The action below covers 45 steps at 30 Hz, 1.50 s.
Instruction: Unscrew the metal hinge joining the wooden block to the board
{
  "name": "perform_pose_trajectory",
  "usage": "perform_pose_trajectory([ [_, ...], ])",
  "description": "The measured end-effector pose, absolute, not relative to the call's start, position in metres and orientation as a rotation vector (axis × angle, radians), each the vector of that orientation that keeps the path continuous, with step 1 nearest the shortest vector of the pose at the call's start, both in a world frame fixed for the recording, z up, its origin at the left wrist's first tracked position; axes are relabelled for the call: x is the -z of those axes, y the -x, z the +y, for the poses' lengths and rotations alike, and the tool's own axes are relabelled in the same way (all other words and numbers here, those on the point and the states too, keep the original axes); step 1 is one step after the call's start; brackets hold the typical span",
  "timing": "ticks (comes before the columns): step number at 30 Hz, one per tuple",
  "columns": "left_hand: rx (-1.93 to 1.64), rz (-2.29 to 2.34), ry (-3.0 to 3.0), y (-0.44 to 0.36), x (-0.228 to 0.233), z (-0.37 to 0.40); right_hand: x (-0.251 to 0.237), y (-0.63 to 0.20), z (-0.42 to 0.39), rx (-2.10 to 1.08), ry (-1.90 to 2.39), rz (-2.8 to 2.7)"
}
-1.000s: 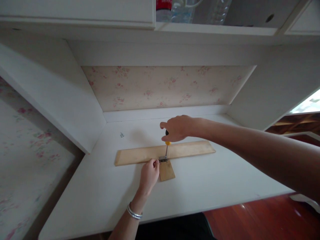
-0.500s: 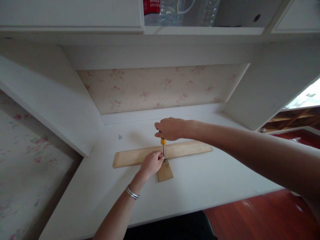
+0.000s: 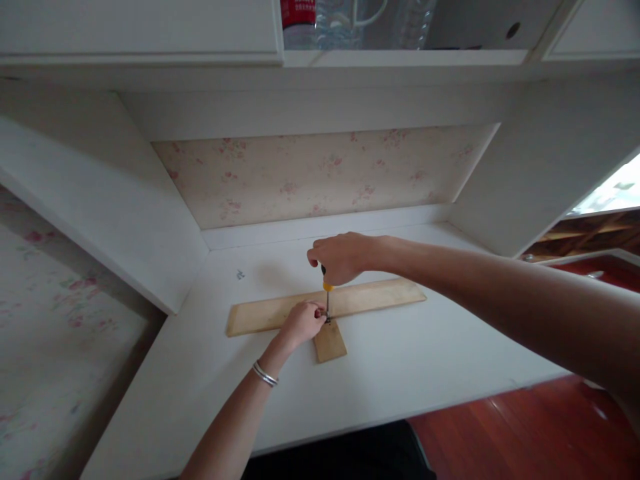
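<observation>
My right hand (image 3: 341, 257) is wrapped round the handle of a screwdriver (image 3: 328, 299), yellow and black with a metal shaft. The shaft points straight down to a small dark metal piece (image 3: 329, 321) where two boards meet. At the shaft's lower end my left hand (image 3: 305, 321) has its fingers pinched together; what they grip there is too small to make out. Under that hand lies a long pale wooden board (image 3: 377, 299), and a short wooden board (image 3: 331, 344) reaches from it toward me.
A few small screws (image 3: 241, 274) lie on the white desk (image 3: 400, 373) behind the long board's left end. White side panels (image 3: 115, 200) flank the desk. Overhead, a shelf (image 3: 410, 59) holds a red-labelled bottle (image 3: 299, 13) and clear plastic containers.
My right hand has turned slightly on the screwdriver, its fingers less curled and more of the black handle showing. The left hand stays at the shaft's tip.
</observation>
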State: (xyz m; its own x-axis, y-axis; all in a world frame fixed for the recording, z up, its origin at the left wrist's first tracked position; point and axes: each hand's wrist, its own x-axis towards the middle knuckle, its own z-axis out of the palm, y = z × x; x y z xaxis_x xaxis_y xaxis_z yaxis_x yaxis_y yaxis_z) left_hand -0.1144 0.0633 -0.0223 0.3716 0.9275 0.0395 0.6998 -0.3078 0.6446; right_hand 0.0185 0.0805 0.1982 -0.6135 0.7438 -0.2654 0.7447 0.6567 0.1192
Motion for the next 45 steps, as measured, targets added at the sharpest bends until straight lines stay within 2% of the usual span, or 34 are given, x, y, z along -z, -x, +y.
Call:
perform_pose_trajectory([
  [4,-0.581,1.392,-2.117,0.115,0.025,0.064,-0.197,-0.018,0.081,-0.043,-1.280,2.586],
  [9,-0.600,1.361,-2.127,0.116,0.027,0.064,-0.199,-0.015,0.078,-0.028,-1.160,2.562],
  [14,-0.662,1.376,-2.136,0.119,0.022,0.057,-0.198,-0.014,0.079,-0.096,-1.287,2.548],
  [19,-0.628,1.448,-2.230,0.126,0.017,0.047,-0.195,-0.014,0.081,-0.034,-1.169,2.602],
  [24,-0.616,1.517,-2.191,0.136,0.018,0.041,-0.192,-0.011,0.082,-0.110,-1.280,2.571],
  [29,-0.576,1.530,-2.149,0.144,0.018,0.038,-0.190,-0.013,0.086,-0.027,-1.136,2.643],
  [35,-0.635,1.484,-2.214,0.140,0.017,0.037,-0.190,-0.011,0.087,-0.098,-1.243,2.557],
  [39,-0.674,1.388,-2.251,0.133,0.015,0.042,-0.192,-0.015,0.088,-0.004,-1.055,2.699],
  [45,-0.633,1.372,-2.230,0.122,0.019,0.056,-0.200,-0.035,0.091,0.070,-1.080,2.816],
])
